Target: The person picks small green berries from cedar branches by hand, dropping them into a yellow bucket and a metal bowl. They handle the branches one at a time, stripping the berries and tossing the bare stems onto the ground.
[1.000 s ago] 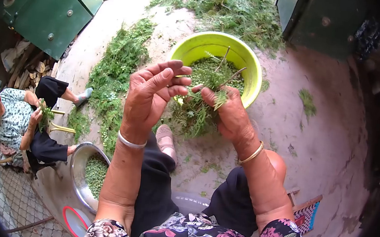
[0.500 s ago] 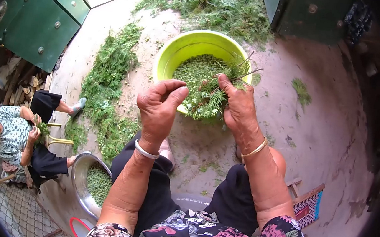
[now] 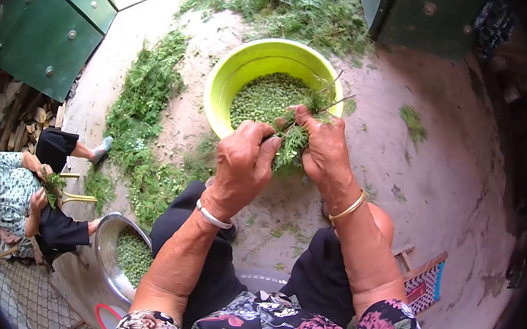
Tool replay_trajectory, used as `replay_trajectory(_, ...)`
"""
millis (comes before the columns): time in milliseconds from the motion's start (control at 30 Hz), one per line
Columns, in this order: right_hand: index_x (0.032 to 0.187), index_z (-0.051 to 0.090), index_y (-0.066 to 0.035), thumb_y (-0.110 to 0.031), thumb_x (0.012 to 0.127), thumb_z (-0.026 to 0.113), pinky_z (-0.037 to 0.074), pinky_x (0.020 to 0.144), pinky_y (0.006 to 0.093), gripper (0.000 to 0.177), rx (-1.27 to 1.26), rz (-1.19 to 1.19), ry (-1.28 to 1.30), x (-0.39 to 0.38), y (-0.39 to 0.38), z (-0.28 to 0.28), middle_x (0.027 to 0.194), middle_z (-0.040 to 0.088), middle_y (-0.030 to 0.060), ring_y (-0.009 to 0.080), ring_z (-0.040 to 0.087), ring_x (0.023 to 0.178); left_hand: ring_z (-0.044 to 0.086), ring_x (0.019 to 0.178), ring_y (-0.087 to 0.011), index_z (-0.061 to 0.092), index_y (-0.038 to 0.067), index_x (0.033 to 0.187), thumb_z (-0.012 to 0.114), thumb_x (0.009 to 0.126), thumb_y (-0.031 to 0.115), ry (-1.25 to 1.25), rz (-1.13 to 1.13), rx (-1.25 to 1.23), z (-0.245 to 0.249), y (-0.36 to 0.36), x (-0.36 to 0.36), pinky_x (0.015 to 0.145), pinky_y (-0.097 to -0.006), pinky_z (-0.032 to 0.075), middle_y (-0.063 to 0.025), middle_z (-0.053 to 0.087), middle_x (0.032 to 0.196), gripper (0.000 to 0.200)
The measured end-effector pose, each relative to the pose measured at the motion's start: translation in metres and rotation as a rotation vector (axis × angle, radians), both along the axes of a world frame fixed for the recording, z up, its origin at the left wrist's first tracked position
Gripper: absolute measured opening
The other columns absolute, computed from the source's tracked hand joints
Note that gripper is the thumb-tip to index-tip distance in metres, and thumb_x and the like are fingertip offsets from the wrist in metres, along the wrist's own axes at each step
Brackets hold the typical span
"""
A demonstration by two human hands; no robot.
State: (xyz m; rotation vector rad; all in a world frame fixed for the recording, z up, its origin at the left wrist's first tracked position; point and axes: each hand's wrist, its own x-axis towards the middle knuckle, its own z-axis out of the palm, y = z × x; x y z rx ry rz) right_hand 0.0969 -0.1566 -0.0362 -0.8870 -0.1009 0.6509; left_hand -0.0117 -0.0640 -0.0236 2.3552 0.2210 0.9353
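In my right hand (image 3: 327, 146) is a leafy evergreen branch (image 3: 292, 143), gripped between thumb and fingers, its bare stem ends pointing up and right. My left hand (image 3: 244, 163) pinches at the left side of the same foliage; what exactly lies between those fingertips is partly hidden. Both hands are over the near rim of a yellow-green tub (image 3: 219, 97). Inside the tub lies a heap of small round green cones (image 3: 270, 95).
A seated person (image 3: 17, 188) at left handles a green sprig (image 3: 52, 188). Near that person's foot stands a metal basin (image 3: 101, 238) of green cones. Cut evergreen branches (image 3: 146, 102) cover the floor at left and behind the tub. A low woven stool (image 3: 420, 284) stands at right.
My left hand has moved right and slightly down, from apart to touching the branch. My right hand has shifted slightly left with the branch. The view has shifted a little.
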Motion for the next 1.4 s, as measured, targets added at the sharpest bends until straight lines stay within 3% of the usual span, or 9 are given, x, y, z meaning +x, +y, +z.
replay_trajectory(33, 0.098, 0.06, 0.003, -0.002, 0.089, 0.058, 0.055, 0.066, 0.0347, 0.011, 0.024, -0.015, 0.033, 0.001, 0.0, -0.002, 0.085, 0.064, 0.0107, 0.0195, 0.064, 0.076, 0.059, 0.058, -0.0193, 0.064, -0.001, 0.089, 0.066, 0.08, 0.0, 0.0, -0.001, -0.003, 0.003, -0.001, -0.002, 0.054, -0.0292, 0.046, -0.0091, 0.062, 0.072, 0.01)
replay_trajectory(233, 0.104, 0.056, 0.001, -0.011, 0.093, 0.056, 0.056, 0.071, 0.0381, 0.017, 0.054, 0.018, 0.318, 0.013, -0.006, 0.001, 0.09, 0.063, 0.0114, 0.0244, 0.063, 0.077, 0.054, 0.055, -0.0094, 0.06, -0.006, 0.084, 0.058, 0.083, 0.002, -0.216, -0.079, -1.332, 0.027, 0.006, -0.01, 0.051, -0.022, 0.046, -0.008, 0.062, 0.072, 0.007)
replay_trajectory(333, 0.104, 0.056, 0.001, -0.013, 0.092, 0.056, 0.056, 0.07, 0.0378, 0.018, 0.041, 0.06, 0.326, 0.015, -0.009, -0.001, 0.089, 0.063, 0.0106, 0.0228, 0.063, 0.077, 0.054, 0.052, -0.0099, 0.059, -0.006, 0.085, 0.061, 0.082, 0.002, -0.147, -0.121, -1.537, 0.027, 0.013, -0.012, 0.048, -0.0218, 0.046, -0.0086, 0.062, 0.073, 0.009)
replay_trajectory(633, 0.098, 0.059, 0.001, -0.013, 0.093, 0.057, 0.055, 0.068, 0.0333, 0.015, 0.058, 0.2, 0.274, 0.012, -0.008, 0.001, 0.084, 0.063, 0.0096, 0.019, 0.063, 0.073, 0.049, 0.052, -0.0045, 0.065, 0.0, 0.085, 0.068, 0.083, 0.01, 0.094, -0.129, -1.32, 0.015, 0.006, -0.01, 0.046, -0.0189, 0.041, -0.0009, 0.061, 0.068, 0.011)
replay_trajectory(900, 0.1, 0.055, 0.004, -0.013, 0.093, 0.056, 0.055, 0.063, 0.0328, 0.018, 0.029, -0.007, 0.104, 0.0, 0.005, 0.0, 0.086, 0.061, 0.0117, 0.0204, 0.061, 0.069, 0.049, 0.054, -0.004, 0.066, -0.002, 0.083, 0.071, 0.079, 0.012, 0.346, -0.072, -0.374, 0.013, 0.003, -0.005, 0.047, -0.0201, 0.04, -0.0002, 0.059, 0.062, 0.016)
replay_trajectory(1033, 0.099, 0.055, 0.001, -0.009, 0.093, 0.055, 0.054, 0.062, 0.0335, 0.012, 0.022, 0.062, 0.259, 0.004, 0.001, -0.001, 0.085, 0.061, 0.0109, 0.021, 0.061, 0.069, 0.049, 0.052, -0.0037, 0.066, -0.001, 0.079, 0.07, 0.079, 0.011, 0.259, -0.05, -0.224, 0.006, 0.007, -0.004, 0.045, -0.0195, 0.039, -0.0012, 0.059, 0.062, 0.013)
replay_trajectory(1133, 0.1, 0.055, -0.002, -0.006, 0.093, 0.053, 0.053, 0.061, 0.0324, 0.009, 0.047, 0.176, 0.467, 0.009, -0.004, -0.004, 0.082, 0.058, 0.009, 0.0189, 0.058, 0.068, 0.051, 0.052, -0.0047, 0.064, -0.001, 0.081, 0.066, 0.082, 0.008, 0.33, -0.093, -0.909, 0.022, 0.004, -0.007, 0.043, -0.0202, 0.039, -0.0006, 0.057, 0.061, 0.01)
replay_trajectory(1267, 0.101, 0.051, -0.004, -0.003, 0.092, 0.05, 0.047, 0.056, 0.0279, 0.009, 0.347, 0.314, 0.694, 0.01, -0.011, -0.011, 0.075, 0.051, 0.0046, 0.0142, 0.051, 0.062, 0.05, 0.051, -0.0063, 0.063, -0.001, 0.085, 0.063, 0.084, 0.009, 0.281, -0.183, -1.119, 0.02, 0.006, -0.008, 0.043, -0.0213, 0.039, -0.0023, 0.058, 0.065, 0.01)
replay_trajectory(1400, 0.098, 0.049, -0.004, 0.0, 0.091, 0.048, 0.045, 0.056, 0.0264, 0.009, 0.265, 0.218, 0.668, 0.011, -0.01, 0.007, 0.074, 0.048, 0.0028, 0.0132, 0.048, 0.062, 0.051, 0.054, -0.0087, 0.06, -0.001, 0.087, 0.06, 0.085, 0.008, 0.106, -0.327, -1.567, 0.018, 0.005, -0.008, 0.045, -0.0225, 0.042, -0.0079, 0.061, 0.073, 0.01)
